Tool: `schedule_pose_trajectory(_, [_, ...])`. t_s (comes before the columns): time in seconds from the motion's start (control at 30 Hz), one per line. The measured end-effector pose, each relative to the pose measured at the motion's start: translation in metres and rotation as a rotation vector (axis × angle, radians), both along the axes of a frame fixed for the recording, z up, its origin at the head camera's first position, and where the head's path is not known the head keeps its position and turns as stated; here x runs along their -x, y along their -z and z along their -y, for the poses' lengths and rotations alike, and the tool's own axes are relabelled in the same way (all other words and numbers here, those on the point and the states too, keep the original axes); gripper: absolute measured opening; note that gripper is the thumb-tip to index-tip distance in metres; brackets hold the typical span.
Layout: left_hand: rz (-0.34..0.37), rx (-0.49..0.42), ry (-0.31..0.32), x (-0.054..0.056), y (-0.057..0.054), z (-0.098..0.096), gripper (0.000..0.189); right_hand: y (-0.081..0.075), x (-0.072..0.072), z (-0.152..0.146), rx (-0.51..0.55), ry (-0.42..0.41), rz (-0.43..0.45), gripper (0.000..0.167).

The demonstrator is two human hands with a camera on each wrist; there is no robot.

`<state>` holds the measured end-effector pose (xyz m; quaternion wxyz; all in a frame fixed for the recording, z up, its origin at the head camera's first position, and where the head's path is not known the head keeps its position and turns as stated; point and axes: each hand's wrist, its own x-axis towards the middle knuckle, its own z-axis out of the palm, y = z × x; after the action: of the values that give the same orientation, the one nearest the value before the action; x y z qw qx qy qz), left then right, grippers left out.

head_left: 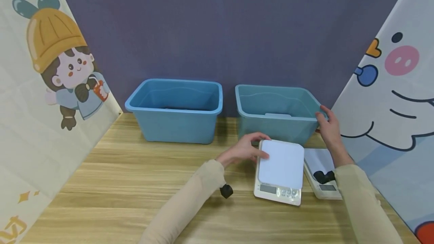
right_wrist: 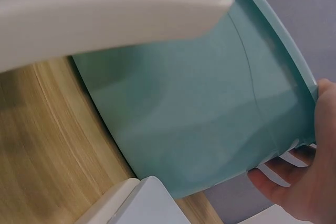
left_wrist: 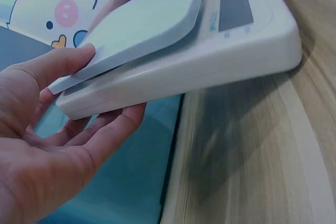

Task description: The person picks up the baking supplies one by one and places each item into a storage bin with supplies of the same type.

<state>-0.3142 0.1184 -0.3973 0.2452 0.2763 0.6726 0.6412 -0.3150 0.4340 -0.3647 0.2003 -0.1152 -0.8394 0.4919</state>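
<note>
My left hand (head_left: 245, 148) grips a white kitchen scale (head_left: 281, 165) by its far left corner. In the left wrist view the thumb (left_wrist: 79, 59) lies on the weighing platform and the other fingers are underneath. The scale tilts, its far end raised off the table and its display end low. My right hand (head_left: 329, 129) holds the right rim of a teal plastic bin (head_left: 271, 125), thumb at the rim and fingers at the outer side. A flat, pale thing (head_left: 279, 115) shows inside that bin; its kind is unclear. A second kitchen scale (head_left: 313, 157) lies beneath the right forearm.
A blue plastic bin (head_left: 176, 125) stands to the left of the teal one, with something dark, hard to make out, inside. Both stand on the wooden table (head_left: 135, 191) before a dark back panel (head_left: 217, 29). Printed cartoon panels flank the table.
</note>
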Motion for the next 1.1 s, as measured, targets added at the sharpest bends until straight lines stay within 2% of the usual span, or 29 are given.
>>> schedule_pose_trajectory(0.4, [-0.122,0.001,-0.065,-0.006,-0.023,0.004,0.052,0.001,0.003,0.000,0.007,0.026,0.015,0.063])
schedule_pose_trajectory(0.73, [-0.167,-0.038,-0.084,-0.004,-0.051,0.016,0.051,0.001,0.004,-0.001,0.000,0.037,0.014,0.063])
schedule_pose_trajectory(1.1, [-0.229,-0.079,-0.072,-0.004,-0.078,0.021,0.050,-0.001,0.002,0.000,-0.010,0.032,0.035,0.064])
